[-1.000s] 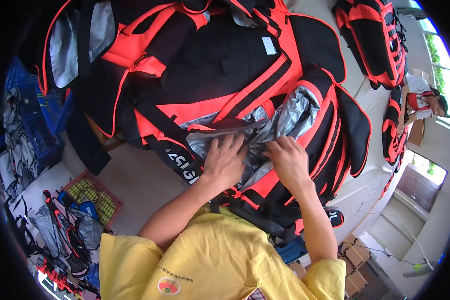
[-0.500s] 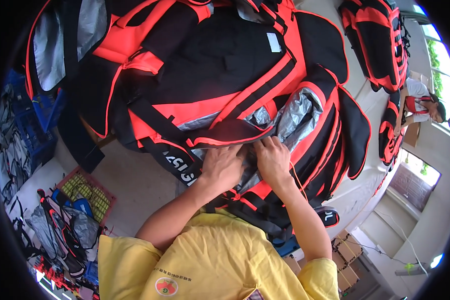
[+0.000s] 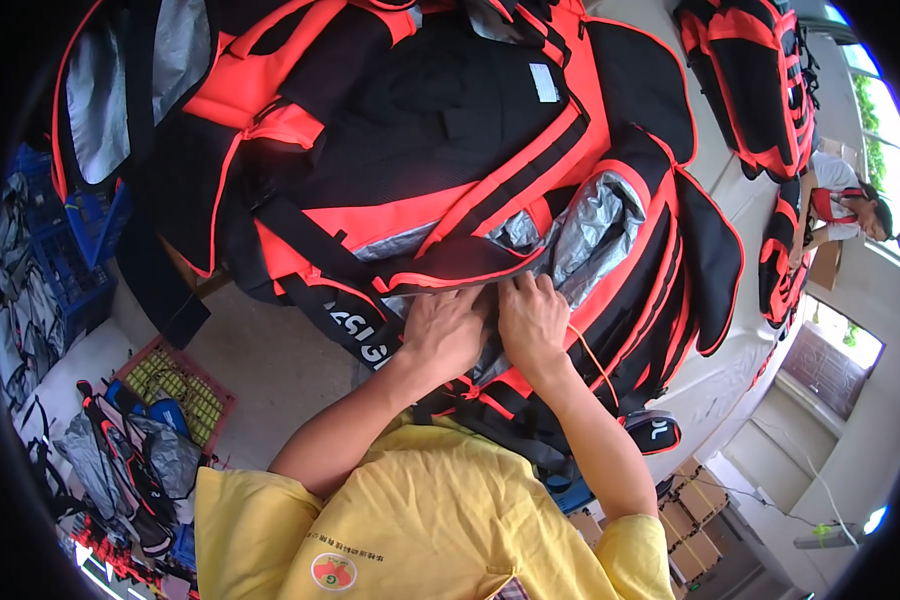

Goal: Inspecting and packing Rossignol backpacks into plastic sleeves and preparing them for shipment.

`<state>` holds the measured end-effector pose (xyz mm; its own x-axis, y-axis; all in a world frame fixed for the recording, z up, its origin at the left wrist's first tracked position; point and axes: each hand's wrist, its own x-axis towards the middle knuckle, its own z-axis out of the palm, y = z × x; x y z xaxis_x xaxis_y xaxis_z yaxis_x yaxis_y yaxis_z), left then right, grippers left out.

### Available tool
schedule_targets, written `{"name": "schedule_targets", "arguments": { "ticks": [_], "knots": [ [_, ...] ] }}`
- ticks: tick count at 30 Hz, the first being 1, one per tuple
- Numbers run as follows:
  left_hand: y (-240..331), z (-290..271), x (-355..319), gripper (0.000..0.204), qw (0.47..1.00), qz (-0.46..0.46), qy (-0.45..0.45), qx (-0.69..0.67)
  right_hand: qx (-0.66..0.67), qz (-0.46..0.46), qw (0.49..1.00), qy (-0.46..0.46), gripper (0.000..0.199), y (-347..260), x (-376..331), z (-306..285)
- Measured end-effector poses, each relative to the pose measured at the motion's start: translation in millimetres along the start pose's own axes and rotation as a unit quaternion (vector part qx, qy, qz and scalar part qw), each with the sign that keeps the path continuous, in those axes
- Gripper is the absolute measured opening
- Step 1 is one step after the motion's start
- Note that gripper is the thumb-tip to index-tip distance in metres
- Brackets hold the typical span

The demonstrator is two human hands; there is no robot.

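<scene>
A large black and orange-red bag [image 3: 450, 130] with silver lining lies before me, its near pocket partly open. My left hand [image 3: 445, 332] is at the pocket's orange-edged flap [image 3: 460, 268], knuckles bent, fingertips hidden beneath the edge. Close beside it, my right hand [image 3: 532, 318] has its fingers curled at the right end of the same edge, next to crumpled silver lining [image 3: 598, 230]. What lies under the fingertips cannot be made out. A thin orange cord [image 3: 595, 352] loops out by my right wrist.
More black and orange-red bags [image 3: 740, 80] lie along the pale table [image 3: 715, 225] at the right, where another person [image 3: 845, 205] works. Blue crates [image 3: 75, 260] stand at the left. A yellow mesh crate [image 3: 185, 385] and a folded bag [image 3: 130, 460] are lower down.
My right hand has shifted slightly left, closer to my left hand. The orange cord now bows out wider by my right wrist. My left hand and the bag have hardly moved.
</scene>
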<state>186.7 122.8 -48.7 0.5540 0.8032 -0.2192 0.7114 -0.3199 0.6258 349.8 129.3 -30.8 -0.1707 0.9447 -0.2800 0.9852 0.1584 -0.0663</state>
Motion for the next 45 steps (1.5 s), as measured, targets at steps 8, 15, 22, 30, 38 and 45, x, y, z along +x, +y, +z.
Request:
{"name": "schedule_targets", "arguments": {
  "ticks": [8,15,22,30,38,45],
  "knots": [
    [-2,0,1,0.045,1.0,0.004,-0.006,-0.001,-0.009,0.018,0.999,-0.027,0.013,-4,1,-2],
    [-4,-12,3,0.045,0.999,0.024,0.034,-0.008,0.144,0.04,0.985,0.087,0.013,7,-18,-31],
    [-7,-14,3,0.03,0.998,0.038,0.039,-0.02,0.296,0.201,0.921,0.152,0.025,25,-92,-65],
    [-3,-18,16,0.028,0.997,0.054,-0.001,0.056,0.261,0.198,0.938,0.116,0.027,-3,-74,-72],
    [-13,-16,20,0.03,0.996,0.088,0.001,-0.006,0.082,0.102,0.989,0.068,0.02,-14,-38,1],
    [-16,-10,17,0.014,0.994,0.092,0.055,-0.017,0.062,0.105,0.991,0.059,0.017,-17,-34,12]
  ]
}}
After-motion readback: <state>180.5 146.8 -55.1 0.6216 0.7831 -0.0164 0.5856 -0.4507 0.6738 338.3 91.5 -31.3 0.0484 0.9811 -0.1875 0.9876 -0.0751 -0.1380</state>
